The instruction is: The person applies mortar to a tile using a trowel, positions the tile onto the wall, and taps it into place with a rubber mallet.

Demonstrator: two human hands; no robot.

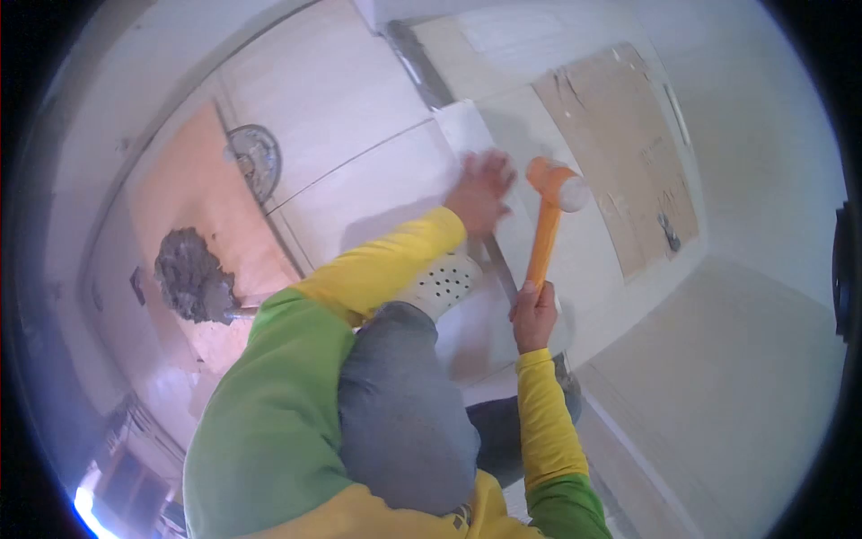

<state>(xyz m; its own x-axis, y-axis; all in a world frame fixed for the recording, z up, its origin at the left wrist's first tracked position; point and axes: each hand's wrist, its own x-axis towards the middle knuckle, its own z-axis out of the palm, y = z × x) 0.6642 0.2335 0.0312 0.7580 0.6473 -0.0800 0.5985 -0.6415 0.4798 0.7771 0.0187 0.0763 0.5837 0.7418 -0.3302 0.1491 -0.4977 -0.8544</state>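
My right hand [533,316] is wrapped round the lower end of the handle of an orange mallet [544,238]. Its head, with a pale striking face, points up and away over the light tiles. To the left of the mallet head, my left hand [483,193] is slightly blurred, its fingers spread. It hovers over or rests on a narrow white tile strip [463,128], which lies along a step between two tiled areas. Below that hand, a white clog with holes [447,283] shows on my foot beside the step.
Large pale floor tiles [314,67] stretch out ahead. A cardboard sheet [620,157] lies at the right near the wall. On the left, a grey mortar lump [191,274] sits on an orange-brown board [184,184], beside a round grey-rimmed thing [256,162].
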